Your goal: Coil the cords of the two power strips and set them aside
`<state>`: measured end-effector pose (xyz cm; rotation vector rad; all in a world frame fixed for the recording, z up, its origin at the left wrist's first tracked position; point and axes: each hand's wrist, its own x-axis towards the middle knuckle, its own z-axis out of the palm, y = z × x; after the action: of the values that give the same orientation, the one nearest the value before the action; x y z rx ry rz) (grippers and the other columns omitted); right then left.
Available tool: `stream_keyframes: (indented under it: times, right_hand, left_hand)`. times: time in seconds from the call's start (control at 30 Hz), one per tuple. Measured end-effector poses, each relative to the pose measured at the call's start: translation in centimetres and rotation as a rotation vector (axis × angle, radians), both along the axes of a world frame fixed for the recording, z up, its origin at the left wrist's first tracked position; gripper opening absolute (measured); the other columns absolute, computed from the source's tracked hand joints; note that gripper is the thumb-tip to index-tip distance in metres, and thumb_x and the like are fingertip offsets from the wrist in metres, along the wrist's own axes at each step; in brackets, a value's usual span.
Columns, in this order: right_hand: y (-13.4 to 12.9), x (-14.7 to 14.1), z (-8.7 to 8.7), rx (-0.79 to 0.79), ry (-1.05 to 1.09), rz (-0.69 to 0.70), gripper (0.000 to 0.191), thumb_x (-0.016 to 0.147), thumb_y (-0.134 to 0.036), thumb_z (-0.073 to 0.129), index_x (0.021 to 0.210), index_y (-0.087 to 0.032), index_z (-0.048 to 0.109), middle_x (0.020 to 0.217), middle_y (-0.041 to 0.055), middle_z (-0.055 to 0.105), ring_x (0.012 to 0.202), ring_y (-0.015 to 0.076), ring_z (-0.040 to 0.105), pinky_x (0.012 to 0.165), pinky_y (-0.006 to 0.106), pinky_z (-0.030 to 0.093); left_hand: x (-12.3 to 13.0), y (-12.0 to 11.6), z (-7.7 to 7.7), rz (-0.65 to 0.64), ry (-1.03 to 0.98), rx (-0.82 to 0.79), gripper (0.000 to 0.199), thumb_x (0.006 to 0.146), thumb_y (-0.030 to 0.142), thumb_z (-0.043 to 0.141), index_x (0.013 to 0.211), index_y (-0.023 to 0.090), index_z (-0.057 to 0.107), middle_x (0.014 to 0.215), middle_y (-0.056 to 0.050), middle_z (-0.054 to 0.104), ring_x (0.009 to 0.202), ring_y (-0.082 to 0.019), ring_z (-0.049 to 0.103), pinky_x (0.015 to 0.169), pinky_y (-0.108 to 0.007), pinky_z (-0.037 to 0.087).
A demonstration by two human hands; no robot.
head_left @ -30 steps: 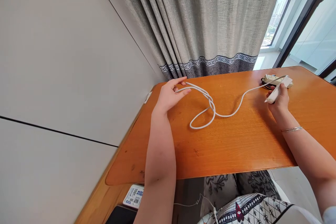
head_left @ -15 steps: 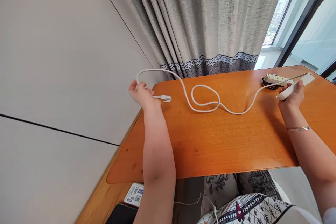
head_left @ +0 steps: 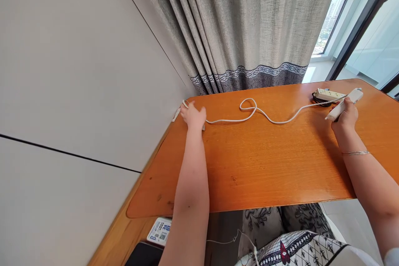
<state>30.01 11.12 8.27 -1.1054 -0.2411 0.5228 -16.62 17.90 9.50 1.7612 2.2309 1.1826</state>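
Observation:
My right hand (head_left: 345, 114) is closed around a white power strip (head_left: 352, 97), held tilted above the right part of the table. A white cord (head_left: 280, 122) runs from the strip leftward over the wood, with a small loop near the middle. Over the far left corner is my left hand (head_left: 193, 115), its fingers and thumb spread apart. A bend of the cord shows by its fingertips, and the cord passes beneath the palm. The hand mostly hides the cord's plug end.
Behind the right hand, another power strip (head_left: 330, 94) with a black cord lies on the wooden table (head_left: 243, 166). A grey curtain (head_left: 249, 29) hangs along the far edge. The white panelled wall (head_left: 77, 70) borders the left side. A white box (head_left: 159, 231) sits below the near left edge.
My left hand has moved right and down to the tabletop, and its fingers have spread. The raised arc of cord has dropped and its loop has shrunk. The right hand has barely shifted.

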Motion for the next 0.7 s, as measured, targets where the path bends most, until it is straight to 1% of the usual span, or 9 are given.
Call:
stream_keyframes:
  times: [0.1,0.2,0.27,0.33,0.4,0.5,0.57,0.63,0.7]
  right_hand:
    - [0.1,-0.1,-0.1,-0.019,0.0,0.012,0.012,0.093,-0.018,0.048,0.082,-0.017,0.05,0.071,-0.0024,0.055,0.056,0.0078,0.05,0.051,0.017,0.042]
    - [0.2,0.1,-0.3,-0.019,-0.002,0.026,0.011,0.093,-0.019,0.048,0.082,-0.017,0.05,0.072,-0.0029,0.054,0.056,0.0078,0.05,0.05,0.018,0.041]
    - [0.3,0.3,-0.5,-0.015,-0.012,0.036,0.008,0.092,-0.019,0.048,0.084,-0.018,0.048,0.072,-0.0029,0.054,0.055,0.008,0.049,0.049,0.018,0.041]
    - [0.5,0.7,-0.8,-0.023,-0.047,0.055,0.007,0.09,-0.022,0.05,0.084,-0.019,0.047,0.073,-0.0027,0.054,0.055,0.0085,0.05,0.048,0.018,0.041]
    - [0.6,1.0,-1.1,-0.042,-0.086,0.072,0.012,0.086,-0.026,0.055,0.085,-0.02,0.045,0.073,-0.0029,0.054,0.057,0.0093,0.05,0.047,0.019,0.041]
    - [0.8,1.4,-1.4,-0.075,-0.121,0.087,0.015,0.083,-0.028,0.057,0.086,-0.021,0.044,0.073,-0.0034,0.053,0.058,0.0097,0.05,0.047,0.019,0.041]
    - [0.9,1.7,-1.5,-0.107,-0.149,0.097,0.014,0.084,-0.028,0.055,0.087,-0.021,0.043,0.075,-0.0033,0.054,0.058,0.0098,0.05,0.049,0.021,0.042]
    - [0.7,2.3,-1.5,-0.155,-0.201,0.108,0.017,0.081,-0.027,0.057,0.087,-0.022,0.042,0.077,-0.0027,0.055,0.06,0.0108,0.052,0.053,0.023,0.043]
    - [0.4,3.1,-1.5,-0.221,-0.293,0.101,0.028,0.072,-0.024,0.067,0.088,-0.022,0.044,0.08,-0.0018,0.057,0.067,0.0132,0.055,0.061,0.026,0.046]
  left_hand:
    - [2.2,-0.2,-1.2,0.099,0.085,-0.079,0.063,0.078,0.025,0.071,0.135,0.011,0.049,0.163,-0.029,0.007,0.149,-0.048,0.018,0.114,-0.066,0.023]
    - [4.8,-0.4,-2.1,-0.178,0.292,-0.042,0.052,0.079,0.026,0.07,0.129,0.014,0.057,0.165,-0.023,0.012,0.153,-0.042,0.004,0.119,-0.065,0.009]
    - [6.2,-0.5,-2.8,-0.469,0.343,-0.116,0.046,0.082,0.028,0.067,0.127,0.018,0.06,0.16,-0.02,0.032,0.152,-0.038,0.018,0.12,-0.061,0.013]
    - [7.2,-0.6,-3.4,-0.72,0.276,-0.276,0.053,0.084,0.029,0.065,0.135,0.019,0.054,0.15,-0.018,0.049,0.141,-0.033,0.042,0.116,-0.052,0.029]
    - [7.8,-0.6,-3.9,-0.833,0.167,-0.395,0.065,0.082,0.028,0.066,0.143,0.017,0.046,0.137,-0.016,0.06,0.122,-0.027,0.059,0.105,-0.041,0.043]
    - [7.9,-0.4,-4.0,-0.775,0.052,-0.396,0.058,0.078,0.032,0.071,0.133,0.018,0.055,0.103,-0.006,0.07,0.091,-0.02,0.065,0.084,-0.031,0.047]
    - [7.4,0.0,-3.4,-0.642,-0.032,-0.303,0.032,0.077,0.041,0.072,0.1,0.019,0.067,0.074,0.001,0.061,0.07,-0.015,0.056,0.067,-0.027,0.041]
    - [6.3,0.5,-2.6,-0.447,-0.186,-0.1,0.038,0.079,0.051,0.068,0.065,0.019,0.054,0.058,0.005,0.042,0.057,-0.011,0.04,0.056,-0.025,0.03]
    - [4.7,1.0,-1.6,-0.23,-0.415,0.164,0.052,0.084,0.055,0.061,0.056,0.021,0.033,0.056,0.006,0.026,0.053,-0.009,0.028,0.053,-0.026,0.023]
